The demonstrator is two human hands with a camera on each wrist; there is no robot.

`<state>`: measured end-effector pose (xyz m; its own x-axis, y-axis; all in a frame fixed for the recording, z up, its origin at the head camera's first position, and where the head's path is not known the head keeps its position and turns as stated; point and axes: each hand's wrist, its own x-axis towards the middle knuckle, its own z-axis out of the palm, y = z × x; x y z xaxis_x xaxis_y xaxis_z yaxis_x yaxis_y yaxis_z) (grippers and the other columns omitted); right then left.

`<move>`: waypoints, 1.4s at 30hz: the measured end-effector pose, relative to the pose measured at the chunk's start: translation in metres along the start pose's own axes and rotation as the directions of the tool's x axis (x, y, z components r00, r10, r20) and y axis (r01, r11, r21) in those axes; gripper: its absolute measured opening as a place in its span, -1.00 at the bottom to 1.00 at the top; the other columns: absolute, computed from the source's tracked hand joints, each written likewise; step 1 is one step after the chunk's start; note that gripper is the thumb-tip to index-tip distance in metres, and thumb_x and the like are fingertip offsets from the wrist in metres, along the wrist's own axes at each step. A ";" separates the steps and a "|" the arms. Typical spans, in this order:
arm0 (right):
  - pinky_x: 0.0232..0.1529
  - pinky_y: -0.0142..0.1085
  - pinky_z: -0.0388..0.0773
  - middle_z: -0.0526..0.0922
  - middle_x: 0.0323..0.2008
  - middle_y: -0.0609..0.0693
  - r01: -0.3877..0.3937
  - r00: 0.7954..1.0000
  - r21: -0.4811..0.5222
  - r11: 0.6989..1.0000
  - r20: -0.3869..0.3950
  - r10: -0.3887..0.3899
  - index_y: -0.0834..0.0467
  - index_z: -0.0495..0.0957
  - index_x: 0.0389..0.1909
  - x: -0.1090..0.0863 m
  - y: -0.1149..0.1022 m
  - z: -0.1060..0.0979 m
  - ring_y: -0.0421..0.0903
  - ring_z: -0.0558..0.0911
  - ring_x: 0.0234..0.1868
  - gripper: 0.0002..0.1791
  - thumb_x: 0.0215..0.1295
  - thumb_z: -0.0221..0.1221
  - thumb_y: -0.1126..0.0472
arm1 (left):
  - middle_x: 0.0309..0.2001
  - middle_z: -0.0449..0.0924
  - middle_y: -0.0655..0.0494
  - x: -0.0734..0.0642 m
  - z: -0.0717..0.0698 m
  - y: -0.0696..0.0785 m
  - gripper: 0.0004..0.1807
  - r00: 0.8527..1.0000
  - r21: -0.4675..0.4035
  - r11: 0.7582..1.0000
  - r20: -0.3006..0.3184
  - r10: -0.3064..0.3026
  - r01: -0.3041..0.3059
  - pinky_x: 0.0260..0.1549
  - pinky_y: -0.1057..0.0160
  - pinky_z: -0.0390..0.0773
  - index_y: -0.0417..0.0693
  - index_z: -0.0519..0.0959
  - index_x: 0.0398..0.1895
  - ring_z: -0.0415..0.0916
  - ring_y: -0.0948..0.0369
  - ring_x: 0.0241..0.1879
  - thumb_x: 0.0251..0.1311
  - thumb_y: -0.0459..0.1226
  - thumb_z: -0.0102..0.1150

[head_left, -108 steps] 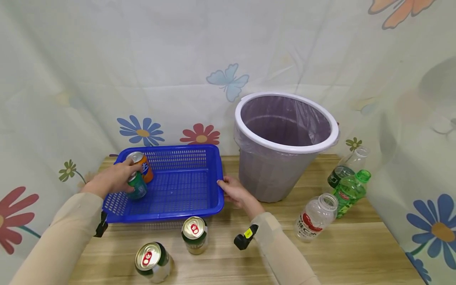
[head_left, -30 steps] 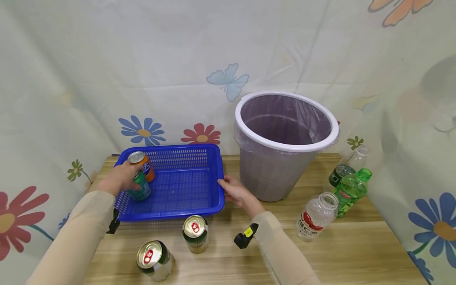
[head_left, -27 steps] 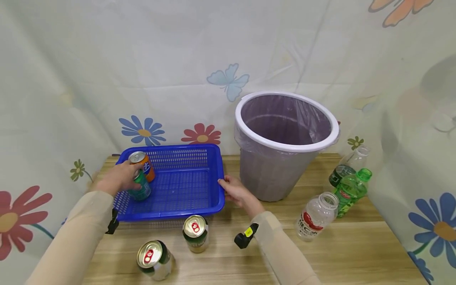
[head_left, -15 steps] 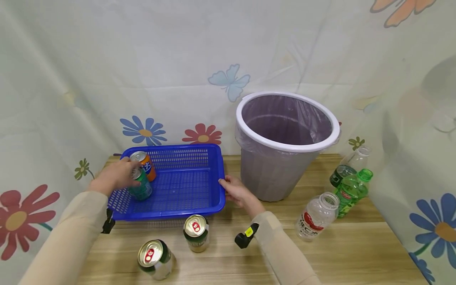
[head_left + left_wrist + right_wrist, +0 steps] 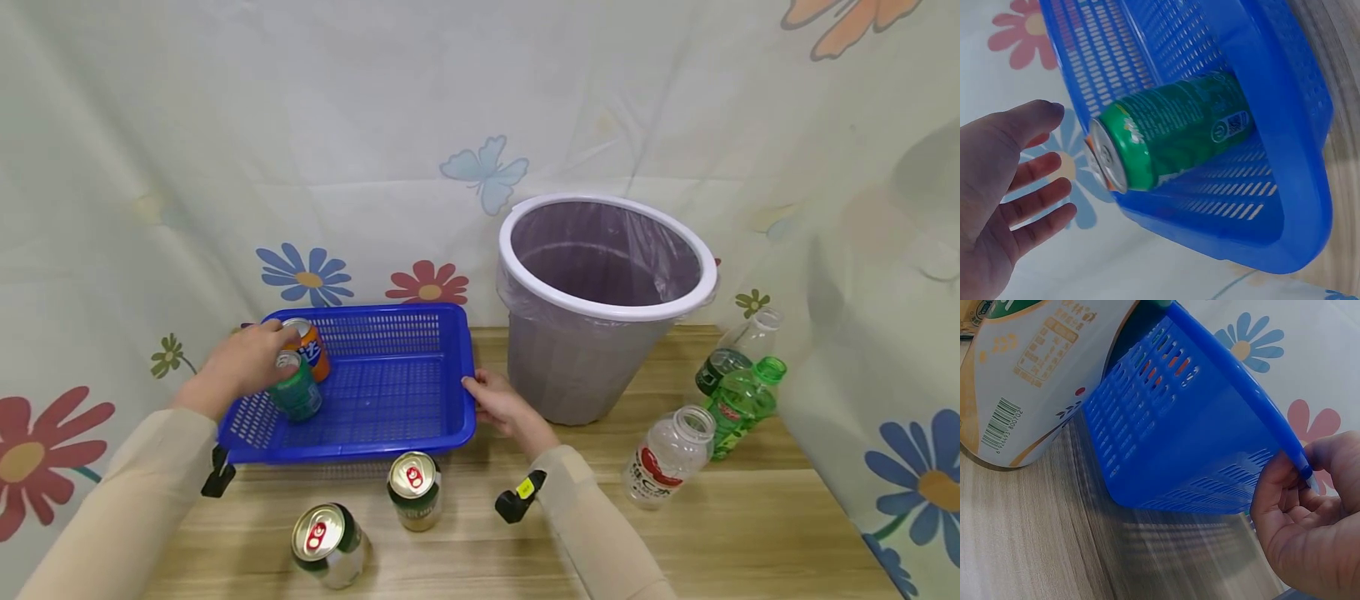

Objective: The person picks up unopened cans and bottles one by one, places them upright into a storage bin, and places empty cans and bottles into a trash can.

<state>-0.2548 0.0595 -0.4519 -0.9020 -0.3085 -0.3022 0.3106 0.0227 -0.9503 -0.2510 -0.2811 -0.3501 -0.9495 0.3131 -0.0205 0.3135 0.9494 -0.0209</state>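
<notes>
A blue plastic basket [image 5: 375, 454] sits on the table with two cans standing at its left end. The green can [image 5: 297, 392] is in front, and the orange can [image 5: 313, 354] is behind it. Just above the green can hovers my left hand [image 5: 247, 362]; the left wrist view shows its fingers [image 5: 1041, 203] spread and apart from the can [image 5: 1172, 134]. My right hand [image 5: 501, 404] pinches the basket's right rim between thumb and curled fingers, as the right wrist view shows up close.
Two gold-topped cans [image 5: 415, 492] [image 5: 330, 546] stand before the basket. A lined trash bin [image 5: 577, 367] is to its right. At the table's right are a clear bottle with a red label [image 5: 660, 467], a green bottle [image 5: 742, 408] and a dark-labelled clear bottle [image 5: 723, 367].
My left hand has let go of the green can and lifted slightly up and left from it. The can stays in the basket. My right hand keeps its hold on the rim.
</notes>
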 end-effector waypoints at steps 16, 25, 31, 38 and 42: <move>-0.24 -0.20 0.62 0.48 -0.03 0.33 -0.011 1.000 -0.002 1.000 0.002 0.011 0.37 0.26 0.12 0.000 0.000 -0.001 0.02 0.57 -0.16 -0.61 0.40 -0.11 0.21 | -0.33 0.49 0.01 -0.021 -0.013 0.021 -0.69 0.969 0.086 0.981 -0.161 0.186 -0.174 -0.50 0.11 0.55 -0.11 0.55 -0.23 0.46 0.11 -0.47 -0.03 -0.20 0.34; -0.21 -0.19 0.61 0.47 -0.01 0.33 -0.013 1.000 -0.003 1.000 0.002 0.013 0.37 0.28 0.10 0.002 0.001 -0.001 0.00 0.57 -0.17 -0.64 0.40 -0.11 0.23 | -0.32 0.50 0.02 -0.037 -0.013 0.022 -0.72 0.951 0.057 0.979 -0.231 0.206 -0.198 -0.52 0.15 0.55 -0.08 0.55 -0.26 0.46 0.11 -0.43 -0.05 -0.21 0.36; -0.23 -0.19 0.61 0.49 -0.05 0.32 -0.010 1.000 0.009 1.000 -0.004 0.010 0.37 0.28 0.09 0.000 0.000 0.001 -0.01 0.57 -0.20 -0.64 0.39 -0.12 0.24 | -0.30 0.51 0.01 -0.048 -0.006 0.027 -0.70 0.923 0.064 0.969 -0.293 0.248 -0.240 -0.58 0.17 0.53 -0.05 0.55 -0.29 0.48 0.09 -0.40 -0.11 -0.20 0.39; -0.20 -0.17 0.61 0.47 -0.03 0.34 -0.014 1.000 0.004 1.000 -0.006 0.014 0.37 0.26 0.13 -0.001 -0.001 0.001 0.03 0.56 -0.15 -0.62 0.39 -0.13 0.23 | -0.27 0.51 0.02 -0.060 -0.003 0.034 -0.65 0.911 0.090 0.964 -0.316 0.266 -0.250 -0.73 0.29 0.42 -0.02 0.55 -0.28 0.50 0.11 -0.41 -0.15 -0.16 0.42; -0.19 -0.15 0.61 0.46 -0.01 0.35 -0.018 1.000 0.001 1.000 -0.012 0.018 0.37 0.25 0.14 -0.001 -0.002 0.001 0.06 0.56 -0.12 -0.61 0.40 -0.13 0.23 | -0.23 0.51 0.00 -0.065 -0.002 0.038 -0.60 0.908 0.076 0.961 -0.314 0.277 -0.267 -0.55 0.17 0.57 -0.08 0.56 -0.21 0.52 0.07 -0.31 -0.15 -0.16 0.42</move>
<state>-0.2541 0.0588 -0.4495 -0.8996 -0.2966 -0.3205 0.3276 0.0270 -0.9444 -0.1771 -0.2649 -0.3480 -0.7792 0.5558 0.2897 0.5558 0.8264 -0.0906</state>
